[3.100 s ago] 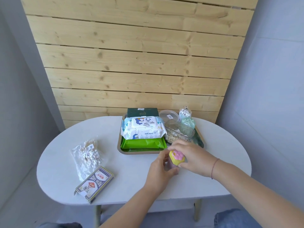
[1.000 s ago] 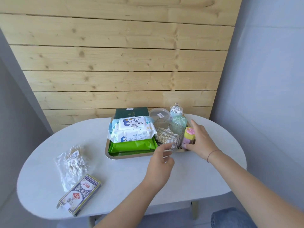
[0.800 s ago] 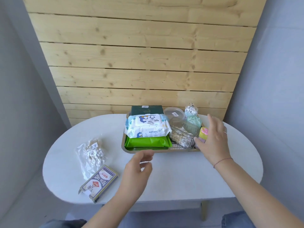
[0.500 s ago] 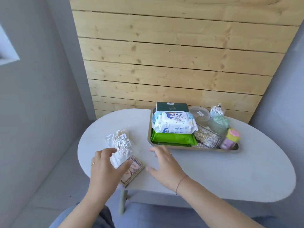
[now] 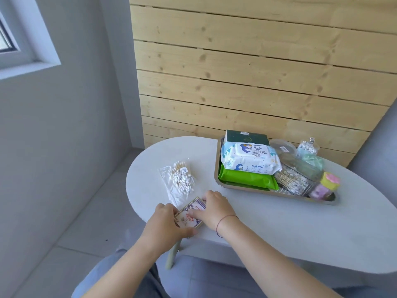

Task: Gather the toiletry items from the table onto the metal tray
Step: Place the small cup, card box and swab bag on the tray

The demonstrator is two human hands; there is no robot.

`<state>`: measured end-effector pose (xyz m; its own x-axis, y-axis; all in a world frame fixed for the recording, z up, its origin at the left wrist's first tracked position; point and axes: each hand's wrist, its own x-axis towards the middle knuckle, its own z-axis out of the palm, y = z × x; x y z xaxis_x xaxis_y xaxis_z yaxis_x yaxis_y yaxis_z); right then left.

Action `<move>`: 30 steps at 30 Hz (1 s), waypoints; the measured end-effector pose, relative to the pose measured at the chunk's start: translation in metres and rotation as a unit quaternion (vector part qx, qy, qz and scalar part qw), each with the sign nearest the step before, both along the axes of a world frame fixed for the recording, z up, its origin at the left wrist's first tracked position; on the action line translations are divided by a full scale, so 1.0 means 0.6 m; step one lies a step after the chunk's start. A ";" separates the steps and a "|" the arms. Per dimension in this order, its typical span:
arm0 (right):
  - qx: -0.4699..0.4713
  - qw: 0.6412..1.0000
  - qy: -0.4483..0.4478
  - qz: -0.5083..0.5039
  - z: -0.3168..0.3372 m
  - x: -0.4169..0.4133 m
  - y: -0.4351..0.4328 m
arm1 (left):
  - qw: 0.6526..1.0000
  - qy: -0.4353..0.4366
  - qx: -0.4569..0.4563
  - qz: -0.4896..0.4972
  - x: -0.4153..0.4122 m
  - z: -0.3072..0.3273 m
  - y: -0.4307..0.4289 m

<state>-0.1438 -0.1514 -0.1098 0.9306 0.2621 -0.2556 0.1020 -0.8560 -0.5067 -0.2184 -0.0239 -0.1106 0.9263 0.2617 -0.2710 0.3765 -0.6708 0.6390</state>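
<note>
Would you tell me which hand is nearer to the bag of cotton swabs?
Right. The right hand lies just below the bag of cotton swabs; the left hand sits farther toward the table edge.

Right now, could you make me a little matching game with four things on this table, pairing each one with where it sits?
Things:
1. card box
2. swab bag
3. wipes
4. yellow-lidded jar

Places:
A. on the green pack in the tray
B. tray's right end
C. between both hands
D. bare table, beyond the hands

Pairs: 1-C, 2-D, 3-A, 4-B
</note>
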 end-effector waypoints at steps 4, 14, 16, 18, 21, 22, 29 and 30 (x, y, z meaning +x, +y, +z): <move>0.005 1.000 -0.015 -0.006 -0.004 -0.003 -0.003 | 1.000 -0.012 0.009 -0.009 -0.002 0.002 -0.015; 0.207 0.966 -0.124 -0.090 0.023 0.004 -0.085 | 0.981 -0.186 0.037 -0.038 0.029 0.046 -0.070; 0.272 0.941 -0.150 -0.137 0.036 0.018 -0.108 | 0.969 -0.242 0.035 -0.039 0.068 0.053 -0.098; 0.302 0.923 -0.157 -0.181 0.037 0.034 -0.125 | 0.960 -0.277 0.017 -0.033 0.111 0.058 -0.130; 0.319 0.908 -0.153 -0.224 0.029 0.058 -0.146 | 0.957 -0.288 -0.034 -0.025 0.166 0.061 -0.174; 0.327 0.906 -0.148 -0.223 0.025 0.064 -0.150 | 0.957 -0.287 -0.044 -0.020 0.176 0.061 -0.180; 0.182 0.951 -0.156 -0.194 0.005 0.078 -0.153 | 0.970 -0.244 0.001 -0.017 0.192 0.008 -0.174; 0.131 0.960 -0.163 -0.186 0.003 0.081 -0.152 | 0.970 -0.242 0.027 -0.022 0.192 0.003 -0.171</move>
